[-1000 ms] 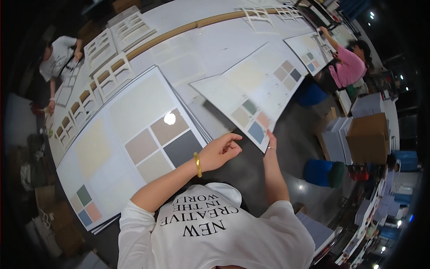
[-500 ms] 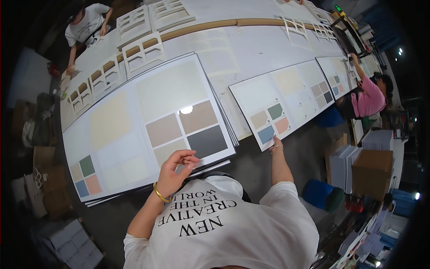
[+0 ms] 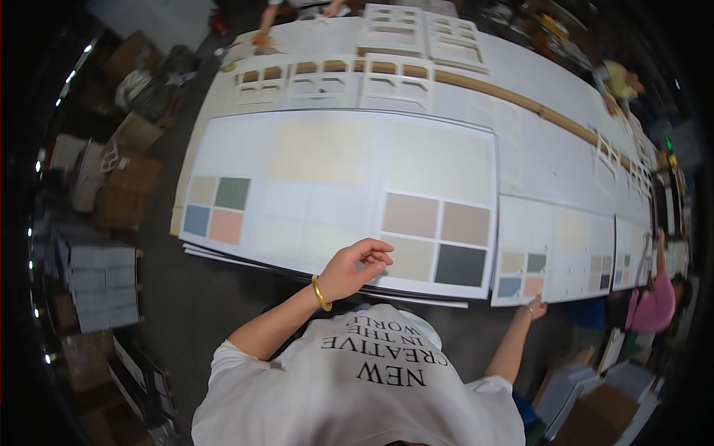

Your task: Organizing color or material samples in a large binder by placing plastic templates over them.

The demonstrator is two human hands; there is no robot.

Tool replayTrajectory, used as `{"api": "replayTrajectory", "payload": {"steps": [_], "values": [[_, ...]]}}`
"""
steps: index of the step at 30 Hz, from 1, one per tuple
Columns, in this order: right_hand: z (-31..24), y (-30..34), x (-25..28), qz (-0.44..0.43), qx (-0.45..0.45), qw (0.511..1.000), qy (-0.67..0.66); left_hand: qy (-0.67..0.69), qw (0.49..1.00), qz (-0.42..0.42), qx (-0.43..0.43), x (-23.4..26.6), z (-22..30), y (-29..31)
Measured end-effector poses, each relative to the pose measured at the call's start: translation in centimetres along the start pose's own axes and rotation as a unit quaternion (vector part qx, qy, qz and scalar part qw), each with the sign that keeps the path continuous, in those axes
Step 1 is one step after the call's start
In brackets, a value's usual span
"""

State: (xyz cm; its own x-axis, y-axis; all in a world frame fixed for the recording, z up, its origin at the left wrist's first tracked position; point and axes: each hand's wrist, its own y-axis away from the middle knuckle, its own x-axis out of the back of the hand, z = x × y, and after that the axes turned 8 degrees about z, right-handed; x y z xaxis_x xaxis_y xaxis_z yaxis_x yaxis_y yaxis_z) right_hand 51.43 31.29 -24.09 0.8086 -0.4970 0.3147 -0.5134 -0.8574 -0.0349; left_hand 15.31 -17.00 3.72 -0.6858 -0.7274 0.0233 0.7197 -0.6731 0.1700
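My left hand (image 3: 358, 266) hangs over the near edge of a large stacked colour sample board (image 3: 320, 260). Its fingers are loosely curled with the thumb apart, and nothing is in them; a gold bangle (image 3: 321, 293) circles the wrist. The board is white with a pale yellow panel and blocks of beige, green, blue, pink, taupe and dark grey squares. To the right, my right hand (image 3: 537, 306) grips the near edge of a second, smaller-looking colour sample board (image 3: 554, 256), by its pink square. Part of those fingers is hidden at the edge.
White cut-out frames (image 3: 398, 82) stand along a long brown tube (image 3: 520, 105) behind the boards. At the far right, a person in pink (image 3: 651, 305) reaches to another board. Other people's hands are across the table. Cartons (image 3: 128, 186) and paper stacks (image 3: 97, 282) are at left.
My view has turned left, so the table and boards now lie further right and straighter in the picture. My right hand still holds the second board's edge; my left stays over the large board.
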Motion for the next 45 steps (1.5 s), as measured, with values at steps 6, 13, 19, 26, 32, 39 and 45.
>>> {"api": "replayTrajectory", "payload": {"steps": [6,13,19,26,32,39,45], "values": [[-16.4,9.9,-3.9,-0.225,0.221,0.948,-0.054,-0.025,0.997,0.071,-0.018,8.8,-0.2,1.1],[-29.0,42.8,-1.0,-0.428,0.618,0.649,0.120,-0.057,0.991,0.113,-0.031,24.7,-0.6,-0.4],[-24.9,57.8,4.0,-0.512,0.622,0.522,0.281,-0.130,0.959,0.216,-0.126,39.8,-0.8,-10.3],[-24.9,59.3,4.4,-0.481,0.632,0.542,0.274,-0.370,0.908,0.116,-0.158,49.0,-5.9,-30.7],[-24.2,59.1,5.5,-0.466,0.644,0.536,0.285,-0.598,0.748,-0.183,-0.222,46.0,-10.6,-39.7],[-23.5,59.1,5.7,-0.468,0.637,0.541,0.288,-0.626,0.685,-0.284,-0.242,42.1,-16.7,-39.2],[-23.6,59.1,5.9,-0.460,0.633,0.559,0.274,-0.609,0.689,-0.283,-0.273,41.7,-19.0,-36.3]]}}
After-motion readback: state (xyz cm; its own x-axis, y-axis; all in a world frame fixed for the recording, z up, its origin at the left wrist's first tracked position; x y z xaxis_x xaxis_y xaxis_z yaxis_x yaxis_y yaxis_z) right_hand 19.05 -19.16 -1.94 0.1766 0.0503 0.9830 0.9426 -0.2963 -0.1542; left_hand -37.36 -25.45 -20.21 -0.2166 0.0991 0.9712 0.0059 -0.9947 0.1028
